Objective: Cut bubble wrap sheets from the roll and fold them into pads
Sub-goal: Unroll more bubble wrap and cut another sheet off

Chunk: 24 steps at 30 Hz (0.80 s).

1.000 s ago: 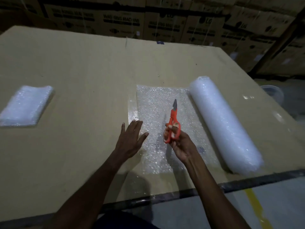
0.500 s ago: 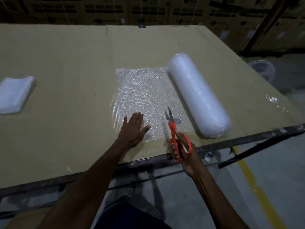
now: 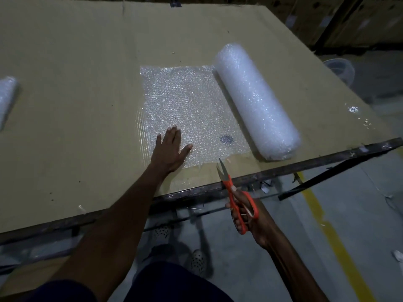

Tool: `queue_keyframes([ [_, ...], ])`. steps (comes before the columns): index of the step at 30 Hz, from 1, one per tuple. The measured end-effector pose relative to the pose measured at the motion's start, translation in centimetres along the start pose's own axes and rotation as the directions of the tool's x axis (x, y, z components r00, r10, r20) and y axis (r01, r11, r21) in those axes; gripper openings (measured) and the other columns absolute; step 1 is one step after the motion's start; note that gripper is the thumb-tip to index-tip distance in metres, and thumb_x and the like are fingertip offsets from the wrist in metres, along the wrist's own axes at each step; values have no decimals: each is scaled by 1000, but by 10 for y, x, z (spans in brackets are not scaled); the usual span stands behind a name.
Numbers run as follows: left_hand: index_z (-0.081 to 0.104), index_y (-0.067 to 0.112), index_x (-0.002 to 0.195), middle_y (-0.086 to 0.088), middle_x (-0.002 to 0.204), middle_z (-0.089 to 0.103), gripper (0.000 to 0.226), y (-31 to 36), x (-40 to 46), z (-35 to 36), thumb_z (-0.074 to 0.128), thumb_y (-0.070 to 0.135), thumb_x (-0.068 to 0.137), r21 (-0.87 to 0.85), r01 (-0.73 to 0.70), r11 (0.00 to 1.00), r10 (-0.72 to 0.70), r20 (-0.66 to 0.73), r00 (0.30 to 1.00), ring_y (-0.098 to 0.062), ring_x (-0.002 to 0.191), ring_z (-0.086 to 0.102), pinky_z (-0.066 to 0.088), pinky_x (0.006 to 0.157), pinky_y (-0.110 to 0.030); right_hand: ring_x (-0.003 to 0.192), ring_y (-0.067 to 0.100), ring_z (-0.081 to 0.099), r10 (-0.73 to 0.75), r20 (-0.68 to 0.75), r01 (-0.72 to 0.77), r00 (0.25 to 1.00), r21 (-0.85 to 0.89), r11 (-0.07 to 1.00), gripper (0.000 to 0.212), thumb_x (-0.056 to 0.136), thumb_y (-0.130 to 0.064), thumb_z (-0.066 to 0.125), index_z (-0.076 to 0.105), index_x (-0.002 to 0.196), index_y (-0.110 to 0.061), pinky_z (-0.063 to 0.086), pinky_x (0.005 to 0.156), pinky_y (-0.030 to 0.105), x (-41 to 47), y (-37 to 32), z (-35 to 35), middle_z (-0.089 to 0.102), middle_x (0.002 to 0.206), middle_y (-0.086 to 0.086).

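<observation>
A white bubble wrap roll (image 3: 256, 100) lies on the cardboard-covered table (image 3: 76, 105). An unrolled sheet (image 3: 187, 99) spreads flat to its left, still joined to the roll. My left hand (image 3: 171, 149) presses flat on the sheet's near left corner, fingers straight. My right hand (image 3: 248, 212) grips orange-handled scissors (image 3: 234, 192) off the table's front edge, blades slightly parted and pointing at the sheet's near edge. A folded bubble wrap pad (image 3: 6, 97) sits at the far left, partly out of frame.
The table's dark metal front rail (image 3: 305, 164) runs across below the sheet. Stacked cardboard boxes (image 3: 305, 16) stand behind the table. A clear plastic tub (image 3: 340, 68) sits on the floor at right, and a yellow floor line (image 3: 333, 236) runs past my right arm.
My right hand with the scissors has drawn back from over the sheet to just off the table's front edge. My left hand has stayed flat on the sheet. The view has tilted down.
</observation>
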<state>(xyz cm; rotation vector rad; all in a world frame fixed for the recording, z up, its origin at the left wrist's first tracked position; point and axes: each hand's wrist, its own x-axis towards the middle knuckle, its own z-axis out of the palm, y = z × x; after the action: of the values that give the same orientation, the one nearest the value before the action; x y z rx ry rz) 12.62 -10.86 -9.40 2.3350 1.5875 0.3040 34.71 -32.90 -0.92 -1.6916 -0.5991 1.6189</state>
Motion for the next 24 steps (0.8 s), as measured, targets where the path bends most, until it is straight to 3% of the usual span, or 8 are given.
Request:
queue_keyframes([
  [4,15,6,159,-10,168,6,78,0,-2,-2,26,59,103,-10,2,1000,-3,-9,1000,-23,155,3,0,123,-49,51,18,44,1,-24,-2,1000,-32,999,87,67,-75,79,72,100,5,37,47,27,4,-5,1,51,66,7],
  [10,15,6,159,-10,168,6,78,-3,-1,-1,25,59,103,5,1,1000,-1,-2,1000,-23,155,3,1,123,-50,46,16,44,-30,-63,29,998,-19,999,75,79,-59,76,70,104,11,35,44,24,12,-17,12,53,59,5],
  [16,17,5,158,-11,168,7,81,-5,-2,1,19,63,101,7,-12,1000,12,-9,1000,-24,155,5,4,123,-51,45,15,39,-58,-51,55,997,-43,998,53,76,-57,79,68,86,-6,28,44,23,19,-22,16,51,60,5],
  [24,15,6,159,-11,168,6,83,-7,0,5,18,65,101,1,-4,1000,4,-13,1000,-23,155,4,1,124,-49,45,14,41,-72,-67,68,995,-65,996,42,78,-52,82,70,74,-12,28,43,22,27,-20,14,54,59,5],
])
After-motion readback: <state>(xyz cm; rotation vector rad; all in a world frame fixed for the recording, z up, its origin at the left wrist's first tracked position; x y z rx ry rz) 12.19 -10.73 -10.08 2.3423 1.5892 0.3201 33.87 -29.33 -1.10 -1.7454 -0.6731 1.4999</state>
